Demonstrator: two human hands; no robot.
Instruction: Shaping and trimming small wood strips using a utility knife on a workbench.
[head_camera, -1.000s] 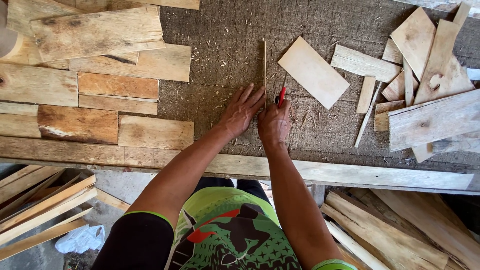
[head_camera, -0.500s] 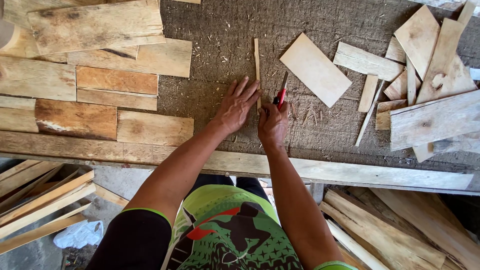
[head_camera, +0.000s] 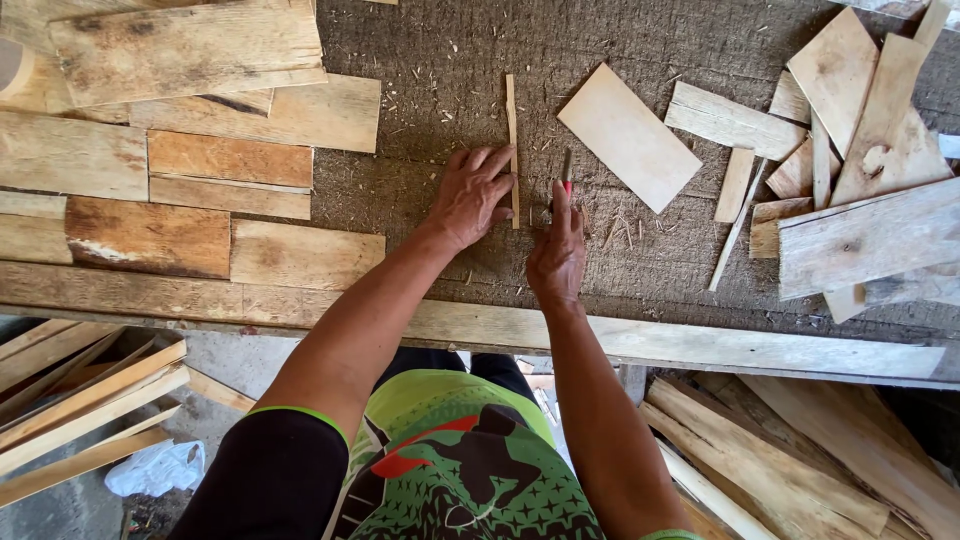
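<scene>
Left hand flat on the bench, fingers together, pinning a thin wood strip lying lengthwise. Right hand clamped on a red-handled tool just beside it. Strip looks whole; trimming apparently barely begun. Cut boards lie near.

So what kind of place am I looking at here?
Most likely a rough woodworking bench. Cut boards and offcuts cover the worktable, sawdust lies around, and the left hand steadies a thin wood strip beside the right hand.
</scene>
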